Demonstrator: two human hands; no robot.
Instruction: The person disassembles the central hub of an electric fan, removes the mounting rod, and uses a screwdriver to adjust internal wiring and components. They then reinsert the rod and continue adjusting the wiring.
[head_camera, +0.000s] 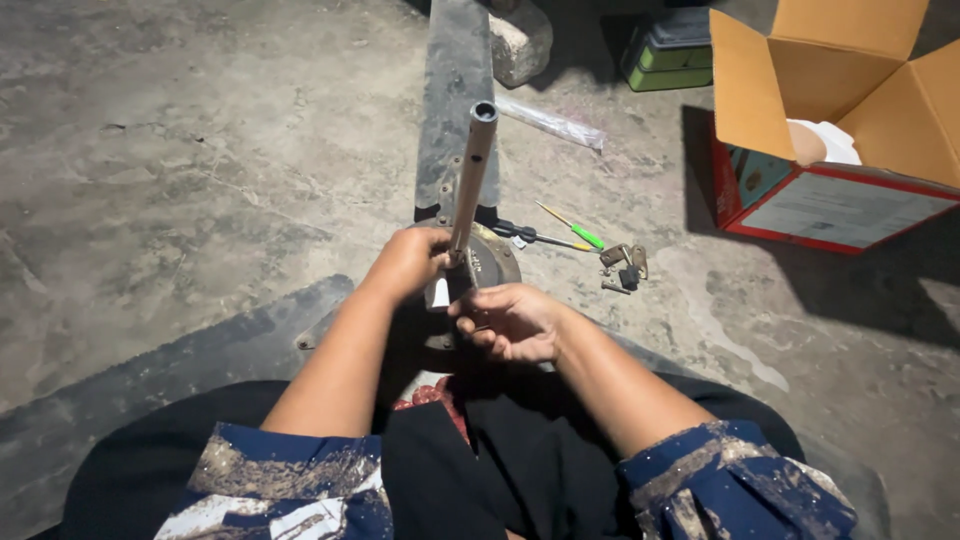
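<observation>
head-worn view, steeply downward, close over floor (180, 150)

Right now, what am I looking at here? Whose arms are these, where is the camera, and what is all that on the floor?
The single picture comes from a camera on a person's head, looking down at their own bare hands. The left hand grips the base of a metal tube standing up from a ceiling fan motor; the right hand touches the motor's near side. A dark fan blade lies on the concrete floor. Nearby lie a screwdriver, small metal parts, an open cardboard box and a green case.
</observation>
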